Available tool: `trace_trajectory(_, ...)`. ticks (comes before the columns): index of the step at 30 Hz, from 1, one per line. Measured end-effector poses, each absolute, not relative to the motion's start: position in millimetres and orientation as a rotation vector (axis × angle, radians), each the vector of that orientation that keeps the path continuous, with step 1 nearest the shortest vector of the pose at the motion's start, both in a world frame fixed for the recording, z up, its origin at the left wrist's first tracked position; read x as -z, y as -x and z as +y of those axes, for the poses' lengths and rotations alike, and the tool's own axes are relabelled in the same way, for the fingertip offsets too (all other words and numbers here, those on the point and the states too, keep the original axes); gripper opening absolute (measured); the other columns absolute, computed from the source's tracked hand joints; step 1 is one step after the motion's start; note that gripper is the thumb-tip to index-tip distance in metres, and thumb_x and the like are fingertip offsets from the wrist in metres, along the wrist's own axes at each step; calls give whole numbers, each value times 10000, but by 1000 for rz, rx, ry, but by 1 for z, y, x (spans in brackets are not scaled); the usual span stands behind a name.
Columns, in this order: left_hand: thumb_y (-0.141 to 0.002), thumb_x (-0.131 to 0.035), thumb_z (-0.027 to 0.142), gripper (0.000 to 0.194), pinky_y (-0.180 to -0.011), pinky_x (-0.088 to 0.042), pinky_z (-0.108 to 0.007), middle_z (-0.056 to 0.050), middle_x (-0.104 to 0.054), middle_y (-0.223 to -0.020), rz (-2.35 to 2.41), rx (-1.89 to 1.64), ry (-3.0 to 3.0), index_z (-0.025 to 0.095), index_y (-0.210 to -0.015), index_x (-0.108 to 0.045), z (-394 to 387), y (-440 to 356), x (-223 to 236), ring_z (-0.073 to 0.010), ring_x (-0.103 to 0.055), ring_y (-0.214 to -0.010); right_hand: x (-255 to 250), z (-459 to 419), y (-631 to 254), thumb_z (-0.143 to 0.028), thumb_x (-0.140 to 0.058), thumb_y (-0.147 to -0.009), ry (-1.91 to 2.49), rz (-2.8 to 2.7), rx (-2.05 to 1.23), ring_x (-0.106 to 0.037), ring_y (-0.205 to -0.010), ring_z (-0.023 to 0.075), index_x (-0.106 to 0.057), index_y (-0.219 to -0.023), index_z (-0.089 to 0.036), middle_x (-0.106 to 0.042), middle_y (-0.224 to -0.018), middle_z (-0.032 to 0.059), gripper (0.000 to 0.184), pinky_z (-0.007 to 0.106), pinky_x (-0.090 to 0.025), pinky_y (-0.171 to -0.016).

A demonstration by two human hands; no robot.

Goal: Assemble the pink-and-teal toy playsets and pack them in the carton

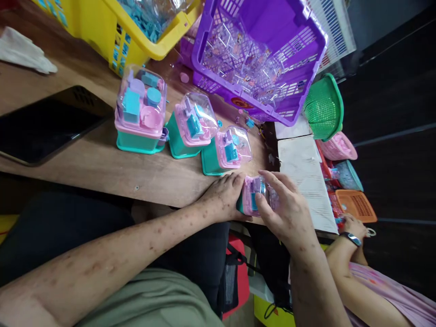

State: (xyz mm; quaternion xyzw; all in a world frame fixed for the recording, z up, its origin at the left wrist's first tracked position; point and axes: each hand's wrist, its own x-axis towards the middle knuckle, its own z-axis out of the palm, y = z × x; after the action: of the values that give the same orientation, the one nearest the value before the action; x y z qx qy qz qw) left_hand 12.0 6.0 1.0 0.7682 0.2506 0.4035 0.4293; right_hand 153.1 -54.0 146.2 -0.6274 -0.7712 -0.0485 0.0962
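Toy box gripped at the wooden table's near edge

Left hand is wrapped around its teal base, while the right hand arches over from the right, clasping the clear cover. Three more toy boxes sit to the left. Far side: one yellow basket, one purple basket. One phone lies far left. Room's pretty dark on the right, where a co-worker's hand shows.

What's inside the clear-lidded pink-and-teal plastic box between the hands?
A purple piece and blue piece show through the clear lid. The right hand covers part of it; the opaque teal base's interior can't be seen.
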Motion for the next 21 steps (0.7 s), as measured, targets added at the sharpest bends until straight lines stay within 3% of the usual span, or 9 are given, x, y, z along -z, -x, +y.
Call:
trace_trajectory(10, -683, -1085, 516, 1105, -1288, -474, -627, -218, -601, -1552, 594, -1036, -1884, 217, -1521, -429, 6, -14, 4, -465, -567, -1530, -150, -46, -148, -371, -634, -981, 1889, -2301, 107, -769, -1190, 367, -728, -1426, -235, -750, -1338, 150, 475, 538, -666, -1054)
trace_trajectory(15, -646, -1087, 436, 1061, -1252, -498, -644, -190, -608, -1515, 603, -1045, -1852, 242, -1472, -450, 6, -15, 3, -468, -583, -1494, -141, -49, -161, -427, -641, -1028, 1872, -2243, -7, -759, -1200, 358, -720, -1455, -253, -749, -1356, 141, 468, 552, -654, -1054)
trace_trajectory(21, -614, -1103, 451, 1083, -1247, -500, -648, -217, -597, -1520, 630, -1010, -1865, 220, -1450, -454, 7, -14, -1, -486, -569, -1499, -141, -58, -182, -619, -542, -1152, 1812, -2145, -290, -629, -1491, 360, -623, -1615, -305, -646, -1609, 142, 566, 629, -519, -1261)
